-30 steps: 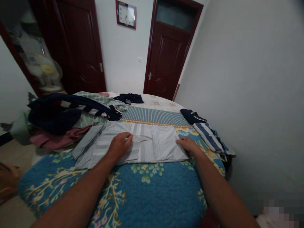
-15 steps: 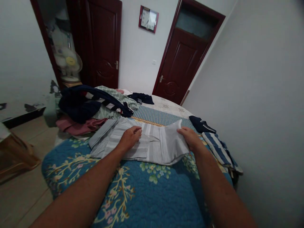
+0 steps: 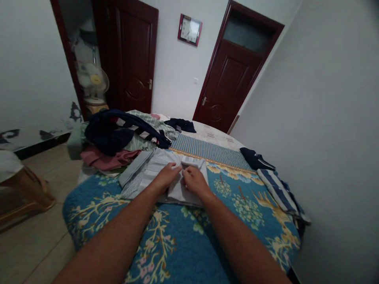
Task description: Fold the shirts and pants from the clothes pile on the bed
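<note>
A grey and white striped garment (image 3: 148, 173) lies folded on the bed, its plain grey part at the left end. My left hand (image 3: 167, 175) rests on the middle of it, palm down, fingers reaching towards the fold. Close beside it, my right hand (image 3: 194, 179) pinches the turned-over right end of the cloth, fingers closed. The two hands nearly touch at the fingertips. The undersides of the fingers are hidden.
A heap of clothes, with a navy garment (image 3: 111, 136) and a pink one (image 3: 106, 157), lies at the left. Folded blue-and-white striped cloth (image 3: 276, 189) and a dark folded garment (image 3: 256, 157) lie along the right edge of the flowered blue bedspread (image 3: 189, 252).
My right hand has moved left, carrying the garment's right end over towards my left hand. The bedspread beneath that end now shows. My left hand stays on the cloth.
</note>
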The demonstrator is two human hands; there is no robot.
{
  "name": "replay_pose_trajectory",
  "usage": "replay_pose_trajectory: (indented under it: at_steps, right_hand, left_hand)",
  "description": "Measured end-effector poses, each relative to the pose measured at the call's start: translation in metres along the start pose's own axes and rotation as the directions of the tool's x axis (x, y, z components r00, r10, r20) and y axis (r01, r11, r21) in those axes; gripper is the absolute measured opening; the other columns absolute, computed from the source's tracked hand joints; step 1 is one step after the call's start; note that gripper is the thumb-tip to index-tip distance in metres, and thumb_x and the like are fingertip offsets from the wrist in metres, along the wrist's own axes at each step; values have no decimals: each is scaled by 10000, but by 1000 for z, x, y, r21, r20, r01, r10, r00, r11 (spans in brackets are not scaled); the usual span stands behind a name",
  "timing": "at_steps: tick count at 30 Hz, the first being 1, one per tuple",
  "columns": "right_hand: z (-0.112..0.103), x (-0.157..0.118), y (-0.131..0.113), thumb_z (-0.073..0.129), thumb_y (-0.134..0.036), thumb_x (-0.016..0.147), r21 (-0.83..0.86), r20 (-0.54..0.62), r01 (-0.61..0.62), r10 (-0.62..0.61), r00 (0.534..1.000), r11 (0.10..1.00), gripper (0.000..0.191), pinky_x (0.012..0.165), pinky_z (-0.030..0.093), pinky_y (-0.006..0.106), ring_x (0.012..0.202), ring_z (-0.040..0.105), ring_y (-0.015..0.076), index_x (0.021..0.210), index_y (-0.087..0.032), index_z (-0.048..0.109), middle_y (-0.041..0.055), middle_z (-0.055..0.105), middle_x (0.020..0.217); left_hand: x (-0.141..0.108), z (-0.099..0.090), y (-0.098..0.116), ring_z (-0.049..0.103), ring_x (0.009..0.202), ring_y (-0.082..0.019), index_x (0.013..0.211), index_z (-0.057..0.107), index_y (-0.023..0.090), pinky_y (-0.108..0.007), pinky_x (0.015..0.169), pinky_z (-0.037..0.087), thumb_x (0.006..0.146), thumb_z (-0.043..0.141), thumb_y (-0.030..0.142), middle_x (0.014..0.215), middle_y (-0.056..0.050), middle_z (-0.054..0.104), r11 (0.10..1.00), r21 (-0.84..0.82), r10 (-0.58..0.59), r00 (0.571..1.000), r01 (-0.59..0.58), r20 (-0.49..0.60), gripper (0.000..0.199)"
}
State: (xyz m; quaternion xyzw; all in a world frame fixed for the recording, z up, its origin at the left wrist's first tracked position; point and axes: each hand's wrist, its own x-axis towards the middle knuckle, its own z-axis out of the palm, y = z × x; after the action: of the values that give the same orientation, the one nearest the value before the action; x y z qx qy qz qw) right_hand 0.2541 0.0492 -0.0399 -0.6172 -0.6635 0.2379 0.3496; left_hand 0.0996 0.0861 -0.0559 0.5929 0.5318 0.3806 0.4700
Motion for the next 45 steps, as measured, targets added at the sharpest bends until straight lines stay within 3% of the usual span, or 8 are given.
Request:
replay_pose_trajectory:
  at_steps: [3, 6, 11, 16, 25, 34, 40, 45]
  right_hand:
    - [-12, -6, 21, 510, -230, 978, -267, -95, 99, -129, 987, 958, 234, 972, 500, 335, 1032, 671, 228, 920, -178, 730, 113, 724, 1030]
    - [-25, 0, 39, 473, -135, 945, -385, -42, 157, -188, 981, 909, 376, 1083, 478, 352, 1178, 657, 239, 1190, -171, 755, 134, 708, 1256]
    - [-29, 27, 51, 440, -56, 892, -461, 61, 242, -241, 969, 854, 752, 1213, 414, 379, 1512, 449, 229, 1628, -209, 447, 70, 357, 1732]
    - [-26, 33, 52, 446, -125, 959, -539, 60, 201, -201, 978, 818, 700, 1245, 377, 388, 1546, 408, 237, 1657, -153, 391, 114, 322, 1747]
    - [-17, -10, 70, 341, -520, 1101, -597, 23, 5, 10, 1000, 802, 667, 1292, 231, 572, 1612, 276, 325, 1639, -136, 427, 163, 326, 1737]
    - [-24, 39, 78, 284, -588, 1101, -589, -37, -145, 153, 988, 795, 715, 1299, 123, 623, 1627, 236, 313, 1665, -158, 378, 167, 288, 1751]
    - [-23, 68, 81, 307, -582, 1092, -533, -79, -204, 192, 978, 821, 730, 1289, 145, 640, 1612, 270, 347, 1625, -98, 428, 207, 342, 1719]
    - [-18, 58, 80, 298, -477, 1110, -510, -289, -195, 46, 956, 838, 667, 1286, 219, 552, 1585, 329, 331, 1625, -69, 414, 231, 344, 1712]
  left_hand:
    - [-1, 5, -3, 600, 1397, -296, 1558, 465, 112, -362, 1131, 456, 935, 628, 284, 1531, -205, 616, 969, 235, 82, 997, -79, -3, 666]
    - [-8, 7, 0, 666, 1315, -297, 1631, 361, 121, -367, 1090, 474, 968, 589, 219, 1449, -212, 679, 910, 394, 131, 991, -127, 18, 708]
    - [-18, 4, 10, 696, 1278, -319, 1650, 330, 138, -371, 1047, 492, 991, 605, 244, 1408, -217, 706, 825, 556, 115, 993, -99, 5, 722]
    - [-19, 1, 12, 665, 1332, -308, 1662, 304, 133, -359, 1070, 483, 993, 607, 258, 1459, -216, 674, 784, 616, 88, 996, -79, 16, 746]
    - [-29, -2, 13, 707, 1250, -301, 1661, 329, 177, -356, 1003, 503, 1006, 568, 335, 1359, -190, 736, 643, 753, 58, 990, -137, 130, 715]
    - [-43, -2, 17, 748, 1092, -366, 1467, 572, 217, -460, 852, 569, 1041, 449, 344, 1242, -174, 756, 372, 921, 95, 992, -116, 86, 461]
    - [-41, 0, 18, 754, 1092, -380, 1561, 482, 175, -497, 868, 568, 1056, 381, 326, 1198, -205, 775, 348, 932, 19, 994, -105, 105, 537]
    - [-41, -2, 17, 756, 1100, -368, 1584, 465, 182, -471, 886, 556, 1056, 386, 355, 1177, -216, 782, 344, 934, 18, 995, -99, 99, 561]
